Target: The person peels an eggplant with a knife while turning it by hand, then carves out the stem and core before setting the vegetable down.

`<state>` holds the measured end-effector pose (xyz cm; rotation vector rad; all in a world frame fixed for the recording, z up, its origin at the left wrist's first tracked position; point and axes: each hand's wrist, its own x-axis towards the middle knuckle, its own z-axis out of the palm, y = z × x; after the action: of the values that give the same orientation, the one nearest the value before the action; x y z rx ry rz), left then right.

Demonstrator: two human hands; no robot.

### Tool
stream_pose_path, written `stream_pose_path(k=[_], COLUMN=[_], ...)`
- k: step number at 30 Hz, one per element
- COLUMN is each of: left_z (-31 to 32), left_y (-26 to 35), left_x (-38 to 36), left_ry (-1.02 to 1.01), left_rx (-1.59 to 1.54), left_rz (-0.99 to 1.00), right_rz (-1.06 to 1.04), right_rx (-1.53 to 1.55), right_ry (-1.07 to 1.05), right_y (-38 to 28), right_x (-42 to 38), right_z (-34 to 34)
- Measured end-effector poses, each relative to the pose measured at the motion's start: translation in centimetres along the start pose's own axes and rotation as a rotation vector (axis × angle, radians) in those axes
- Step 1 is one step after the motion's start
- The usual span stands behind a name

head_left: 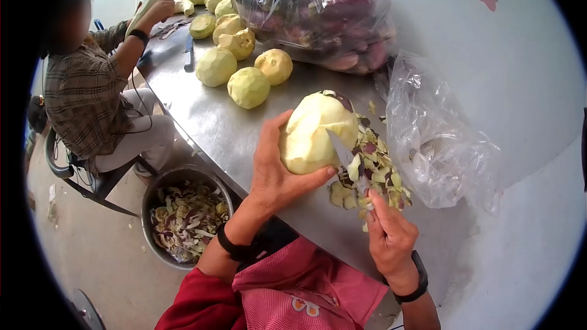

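A large, mostly peeled pale eggplant [312, 137] rests in my left hand [272, 168], whose fingers curve round its left side and underside. Dark skin shows at its top right. My right hand [391, 235] is closed on the handle of a knife [340, 148], its blade tip against the eggplant's right side. A piece of peel hangs by the blade. Cut peels [379, 168] lie on the metal table [177, 95] beneath and beside the knife.
Several peeled eggplants [249, 87] and another knife [189, 54] lie farther back. A full plastic bag [330, 18] stands behind, with loose plastic [428, 140] on the right. A metal bowl [147, 232] of peels sits below left. A seated co-worker [92, 98] holds a long pale vegetable.
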<state>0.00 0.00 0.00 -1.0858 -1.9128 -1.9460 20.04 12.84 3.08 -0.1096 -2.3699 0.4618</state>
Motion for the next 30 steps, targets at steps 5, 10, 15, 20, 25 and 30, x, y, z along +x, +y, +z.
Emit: stream_pose_path(k=[5, 10, 15, 20, 25, 30], left_z=[-0.3, -0.3, 0.0, 0.2, 0.2, 0.1], left_y=[0.4, 0.1, 0.3, 0.1, 0.5, 0.4], left_x=[-0.3, -0.2, 0.0, -0.2, 0.1, -0.3], left_ry=[-0.033, -0.009, -0.013, -0.011, -0.009, -0.021], left_rx=[0.104, 0.067, -0.05, -0.042, 0.018, 0.086], left_rz=[0.098, 0.063, -0.001, 0.041, 0.061, 0.147], right_rz=[-0.011, -0.037, 0.003, -0.008, 0.015, 0.097], right_rx=[-0.056, 0.022, 0.048, -0.021, -0.135, -0.146], right_ry=[0.106, 0.076, 0.018, 0.033, -0.025, 0.111], right_y=[0.8, -0.3, -0.6, 0.3, 0.5, 3.5], right_x=[0.8, 0.5, 0.2, 0.4, 0.9, 1.5], right_z=[0.8, 0.4, 0.1, 0.6, 0.3, 0.5])
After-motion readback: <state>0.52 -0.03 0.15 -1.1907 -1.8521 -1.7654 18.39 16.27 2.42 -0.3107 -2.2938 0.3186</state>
